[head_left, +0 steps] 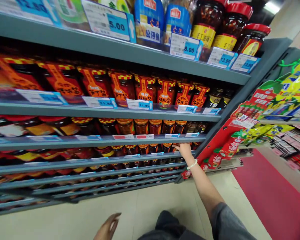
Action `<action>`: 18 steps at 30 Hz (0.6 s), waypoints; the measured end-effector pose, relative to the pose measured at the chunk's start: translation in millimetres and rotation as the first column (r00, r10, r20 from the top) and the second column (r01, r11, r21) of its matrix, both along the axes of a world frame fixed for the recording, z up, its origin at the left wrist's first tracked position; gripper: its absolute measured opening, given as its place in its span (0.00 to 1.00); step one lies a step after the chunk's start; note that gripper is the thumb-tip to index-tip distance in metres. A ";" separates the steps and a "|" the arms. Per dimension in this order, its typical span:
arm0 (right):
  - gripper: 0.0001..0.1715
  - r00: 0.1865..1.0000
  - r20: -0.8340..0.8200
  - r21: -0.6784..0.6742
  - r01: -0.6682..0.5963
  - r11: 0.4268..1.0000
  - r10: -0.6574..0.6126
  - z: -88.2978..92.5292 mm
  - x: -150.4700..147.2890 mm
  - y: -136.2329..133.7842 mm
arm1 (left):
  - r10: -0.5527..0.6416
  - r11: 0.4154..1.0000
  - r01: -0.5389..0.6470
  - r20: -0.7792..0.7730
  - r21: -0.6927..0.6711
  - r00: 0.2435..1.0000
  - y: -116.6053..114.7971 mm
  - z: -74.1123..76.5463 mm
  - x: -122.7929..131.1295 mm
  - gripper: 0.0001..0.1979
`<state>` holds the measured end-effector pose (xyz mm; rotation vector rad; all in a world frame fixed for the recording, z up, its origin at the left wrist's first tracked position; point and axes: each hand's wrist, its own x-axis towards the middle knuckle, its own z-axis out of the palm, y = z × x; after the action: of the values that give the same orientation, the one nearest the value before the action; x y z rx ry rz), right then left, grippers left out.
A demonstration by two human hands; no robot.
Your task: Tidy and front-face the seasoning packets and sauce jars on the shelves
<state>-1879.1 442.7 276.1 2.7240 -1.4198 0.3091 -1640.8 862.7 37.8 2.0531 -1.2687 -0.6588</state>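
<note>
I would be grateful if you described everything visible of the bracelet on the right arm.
The bracelet is a single loop of small, pale, roundish beads; whether they are stone, glass or plastic cannot be told. It sits slightly slanted around the bare wrist, against the skin, just behind the right hand, which is at a shelf edge. Its underside is hidden; no clasp shows.

small dark jars (167, 147) with orange around their tops stand upright, side by side, on a lower shelf (145, 158), toward its right end. the shelf's front edge hides their bottoms; the right hand (184, 149) partly covers some.
</note>
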 end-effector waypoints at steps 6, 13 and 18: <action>0.35 0.996 0.079 -0.047 0.052 0.997 -0.049 -7.3 1.4 0.3 | -0.333 0.858 0.436 0.353 -0.271 0.874 -175.7 129.8 -54.2 0.18; 0.21 0.983 0.172 -0.045 -0.063 0.997 0.070 1.1 -12.1 -4.0 | 0.041 0.930 0.210 0.655 -0.301 0.755 -300.3 223.8 -106.0 0.19; 0.17 0.974 0.138 -0.015 -0.179 0.984 0.180 6.5 -24.9 -3.6 | 0.084 0.988 0.011 0.602 -0.152 0.794 -348.6 232.4 -120.4 0.19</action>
<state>-1904.0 439.2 282.6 2.8854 -1.2003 0.5184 -1761.2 514.1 270.3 2.2348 -1.5570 0.1531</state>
